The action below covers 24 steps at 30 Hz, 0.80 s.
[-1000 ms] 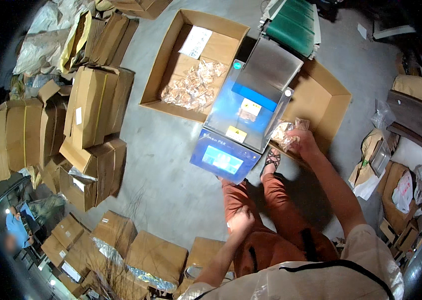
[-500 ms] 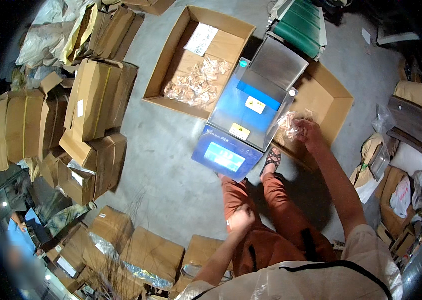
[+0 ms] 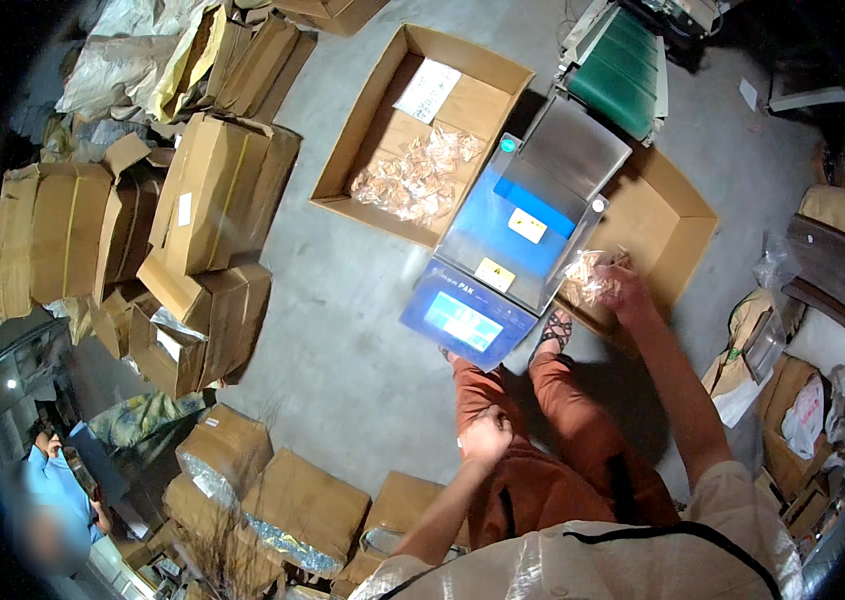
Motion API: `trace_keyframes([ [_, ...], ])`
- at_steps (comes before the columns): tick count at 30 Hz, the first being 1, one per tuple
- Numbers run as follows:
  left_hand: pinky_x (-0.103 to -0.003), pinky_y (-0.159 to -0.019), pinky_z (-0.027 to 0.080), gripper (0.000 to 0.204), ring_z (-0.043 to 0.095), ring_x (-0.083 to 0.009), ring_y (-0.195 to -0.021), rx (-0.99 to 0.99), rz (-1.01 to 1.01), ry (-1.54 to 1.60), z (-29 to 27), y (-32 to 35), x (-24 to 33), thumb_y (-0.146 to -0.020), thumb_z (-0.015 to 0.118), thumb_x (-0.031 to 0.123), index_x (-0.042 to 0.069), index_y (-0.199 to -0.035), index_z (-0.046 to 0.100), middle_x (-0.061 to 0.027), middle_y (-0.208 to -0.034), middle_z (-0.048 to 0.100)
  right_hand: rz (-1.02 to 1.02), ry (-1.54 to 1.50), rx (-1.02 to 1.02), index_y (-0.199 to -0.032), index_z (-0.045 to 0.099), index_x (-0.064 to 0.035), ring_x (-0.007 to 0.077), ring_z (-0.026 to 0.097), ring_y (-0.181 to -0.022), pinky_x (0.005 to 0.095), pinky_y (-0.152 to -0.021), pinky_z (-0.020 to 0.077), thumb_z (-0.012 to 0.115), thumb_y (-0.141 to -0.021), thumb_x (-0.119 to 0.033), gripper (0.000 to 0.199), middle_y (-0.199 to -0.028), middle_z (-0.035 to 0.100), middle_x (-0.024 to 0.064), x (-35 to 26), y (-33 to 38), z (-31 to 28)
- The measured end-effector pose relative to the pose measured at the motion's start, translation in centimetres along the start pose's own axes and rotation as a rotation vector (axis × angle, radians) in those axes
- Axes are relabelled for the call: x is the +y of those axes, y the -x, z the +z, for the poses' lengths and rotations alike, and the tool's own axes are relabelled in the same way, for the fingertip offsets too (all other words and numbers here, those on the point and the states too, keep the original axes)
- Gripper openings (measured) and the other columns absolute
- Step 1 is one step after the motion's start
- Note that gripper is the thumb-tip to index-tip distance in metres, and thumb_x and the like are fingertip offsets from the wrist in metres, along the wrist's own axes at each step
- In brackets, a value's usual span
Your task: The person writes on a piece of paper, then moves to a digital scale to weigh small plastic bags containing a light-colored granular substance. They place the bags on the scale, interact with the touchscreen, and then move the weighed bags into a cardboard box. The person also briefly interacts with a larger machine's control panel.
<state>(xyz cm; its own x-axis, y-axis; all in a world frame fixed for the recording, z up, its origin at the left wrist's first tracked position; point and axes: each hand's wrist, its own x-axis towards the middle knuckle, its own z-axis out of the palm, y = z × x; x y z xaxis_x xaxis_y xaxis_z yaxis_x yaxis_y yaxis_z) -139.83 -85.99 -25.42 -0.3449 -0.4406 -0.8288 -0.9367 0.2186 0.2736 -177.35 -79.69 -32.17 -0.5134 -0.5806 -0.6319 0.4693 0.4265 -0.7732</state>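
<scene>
My right hand [image 3: 625, 287] reaches over the near side of the right-hand open cardboard box [image 3: 678, 200], its fingers closed on small clear plastic packets [image 3: 585, 275] with pale brown contents. More of these packets lie below it, and where the held ones end is hard to make out. My left hand [image 3: 488, 436] is curled into a fist on my left thigh; nothing sticks out of it. Between the boxes stands a blue machine [image 3: 473, 310] with a lit screen and a metal top. The left open box [image 3: 358, 135] holds a heap of similar packets [image 3: 418, 180] and a white sheet [image 3: 428, 90].
A green conveyor belt [image 3: 618, 70] adjoins the machine's far end. Stacked cardboard cartons [image 3: 208, 200] line the left side, and more cartons [image 3: 308, 505] stand at the lower left. Bags and boxes [image 3: 803, 400] crowd the right. A person in blue [image 3: 58, 475] is at the far lower left.
The view has shifted, so the boxes and machine appear slightly lower and to the right. My right hand stays at the packets, and my left fist stays on my thigh. The person in blue has raised a hand.
</scene>
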Motion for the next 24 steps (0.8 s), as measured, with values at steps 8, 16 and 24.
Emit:
trace_keyframes([
  [8,-0.047,-0.082,0.053,0.026,0.068,-0.0313,-0.097,-0.010,0.001,-0.054,1.5,-0.3,0.5,-0.090,0.055,0.032,0.014,-0.105,0.066,-0.0098,-0.110,0.071,-0.626,0.571,-0.098,-0.128,0.060,-0.0103,0.0314,0.062,-0.116,0.0402,-0.102,0.0485,0.079,-0.069,-0.001,0.063,-0.126,0.066,0.0146,-3.8,-1.7,2.2],
  [16,-0.050,-0.081,0.053,0.030,0.070,-0.0355,-0.093,-0.110,-0.071,-0.129,2.4,-1.0,1.1,-0.090,0.054,0.034,0.014,-0.107,0.066,-0.0149,-0.105,0.072,-0.423,0.387,-0.111,-0.124,0.059,-0.0023,0.0231,0.064,-0.105,0.0383,-0.095,0.0520,0.076,-0.080,-0.007,0.047,-0.111,0.067,0.0120,-1.5,-0.9,-0.1],
  [24,-0.052,-0.078,0.054,0.028,0.070,-0.0367,-0.087,0.002,0.004,-0.120,2.9,-0.8,0.9,-0.089,0.055,0.034,0.015,-0.107,0.067,-0.0161,-0.098,0.073,0.423,-0.265,0.119,-0.098,0.059,-0.0108,0.0131,0.059,-0.055,0.0294,-0.048,0.0495,0.060,-0.094,-0.050,0.039,-0.070,0.060,0.0000,0.1,2.0,-3.8],
])
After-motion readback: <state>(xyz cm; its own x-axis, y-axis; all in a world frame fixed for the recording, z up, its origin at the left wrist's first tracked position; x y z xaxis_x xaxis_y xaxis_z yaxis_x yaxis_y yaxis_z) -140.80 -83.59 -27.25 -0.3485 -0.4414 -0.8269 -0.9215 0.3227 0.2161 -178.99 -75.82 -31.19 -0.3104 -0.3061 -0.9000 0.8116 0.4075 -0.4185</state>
